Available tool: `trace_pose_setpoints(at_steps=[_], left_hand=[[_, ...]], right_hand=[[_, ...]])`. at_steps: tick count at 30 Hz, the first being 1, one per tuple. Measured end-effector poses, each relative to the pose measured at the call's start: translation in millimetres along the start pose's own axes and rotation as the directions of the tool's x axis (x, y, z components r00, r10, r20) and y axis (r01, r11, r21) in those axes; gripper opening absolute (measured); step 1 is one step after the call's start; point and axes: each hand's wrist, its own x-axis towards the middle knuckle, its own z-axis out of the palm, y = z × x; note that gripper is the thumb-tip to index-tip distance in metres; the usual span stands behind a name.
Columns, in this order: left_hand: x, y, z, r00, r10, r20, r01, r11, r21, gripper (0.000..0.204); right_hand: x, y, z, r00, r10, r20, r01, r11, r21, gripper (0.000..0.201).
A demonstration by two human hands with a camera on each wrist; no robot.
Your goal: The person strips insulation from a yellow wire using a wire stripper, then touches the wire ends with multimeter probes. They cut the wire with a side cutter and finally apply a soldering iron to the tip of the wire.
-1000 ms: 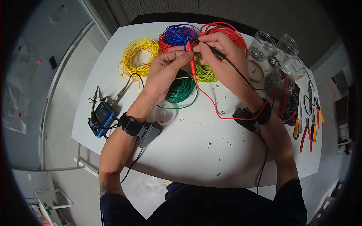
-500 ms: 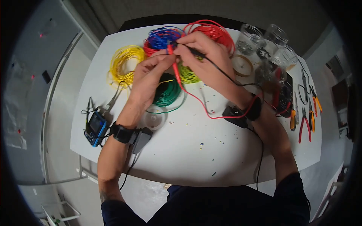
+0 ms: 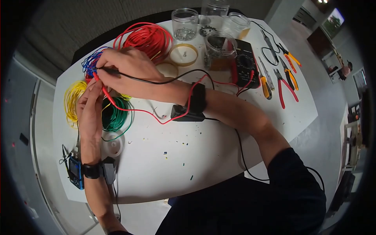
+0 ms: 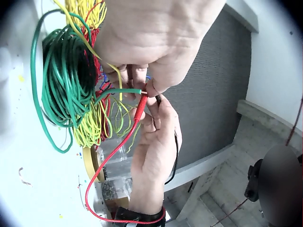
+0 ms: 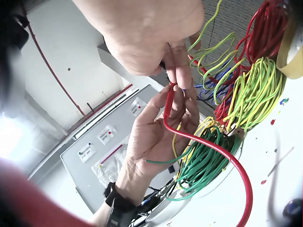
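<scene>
The left hand (image 3: pixel 91 113) pinches a red test probe (image 3: pixel 106 92) near its tip, its red lead trailing over the table. Close against it, the right hand (image 3: pixel 135 74) grips a black probe (image 3: pixel 109 71), whose cable runs over the wrist. In the left wrist view a green wire (image 4: pixel 125 90) with a bare end reaches the left fingertips beside the red probe (image 4: pixel 141 109). Fingers cover the probe tips, so contact there cannot be told. Under and around the hands lie blue wire (image 3: pixel 91 62), green coil (image 3: pixel 114 116) and yellow coil (image 3: pixel 73 102).
Red wire coil (image 3: pixel 144 39), clear jars (image 3: pixel 185 27) and a tape roll (image 3: pixel 184 55) are at the back. A multimeter (image 3: pixel 246 58), screwdriver (image 3: pixel 266 88) and pliers (image 3: pixel 286 92) lie right. A small blue-edged device (image 3: pixel 75 172) sits left; wire scraps dot the table.
The head view has swung to the right, so the hands and coils appear farther left. Both hands remain close together with the probes in them.
</scene>
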Motion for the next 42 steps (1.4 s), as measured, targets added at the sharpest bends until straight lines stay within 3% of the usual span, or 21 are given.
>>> trace_pose_setpoints(at_steps=[2, 14, 23, 27, 29, 30, 33, 35, 37, 39, 42], left_hand=[[0, -1, 1, 1.0, -0.004, -0.026, 0.004, 1.0, 0.005, 0.032], [2, -5, -7, 1.0, 0.014, 0.006, -0.015, 0.992, 0.124, 0.04], [2, -3, -5, 1.0, 0.002, -0.007, -0.002, 0.998, 0.058, 0.035], [4, -5, -2, 0.999, 0.013, -0.037, -0.014, 1.0, -0.018, 0.023], [1, 2, 1, 0.998, 0.005, -0.07, -0.002, 0.999, 0.038, 0.024], [0, 6, 4, 0.996, 0.057, -0.064, -0.045, 0.984, 0.173, 0.031], [1, 20, 5, 0.992, 0.08, -0.102, -0.063, 0.985, 0.159, 0.029], [0, 29, -3, 0.993, 0.07, -0.091, -0.036, 0.943, 0.33, 0.035], [-2, 37, -10, 0.991, 0.088, -0.101, -0.042, 0.92, 0.389, 0.037], [-2, 42, -15, 0.982, 0.116, -0.151, -0.028, 0.873, 0.486, 0.04], [-1, 51, -21, 0.976, 0.123, -0.179, -0.021, 0.872, 0.489, 0.042]], right_hand=[[-1, 3, -5, 0.998, -0.001, 0.059, 0.001, 1.0, -0.002, 0.012], [-2, 4, -2, 0.999, 0.001, 0.038, 0.0, 1.0, -0.016, 0.016], [-1, 1, -8, 0.994, 0.05, 0.096, -0.049, 0.999, -0.015, 0.016], [-1, 0, -8, 0.992, 0.08, 0.098, -0.076, 0.996, -0.045, 0.015], [1, -9, -15, 0.965, 0.185, 0.186, -0.193, 0.981, 0.024, 0.016], [0, -2, -8, 0.989, 0.11, 0.098, -0.115, 0.992, 0.053, 0.017], [4, -5, -9, 0.99, 0.112, 0.085, -0.12, 0.989, 0.09, 0.02], [6, -6, -13, 0.996, 0.061, 0.059, -0.063, 0.997, 0.04, 0.021], [6, -4, -11, 0.999, 0.03, 0.038, -0.029, 0.999, -0.023, 0.021], [5, -3, -8, 0.99, 0.126, 0.066, -0.131, 0.988, 0.078, 0.021], [6, -7, -9, 0.988, 0.14, 0.069, -0.145, 0.986, 0.081, 0.02]])
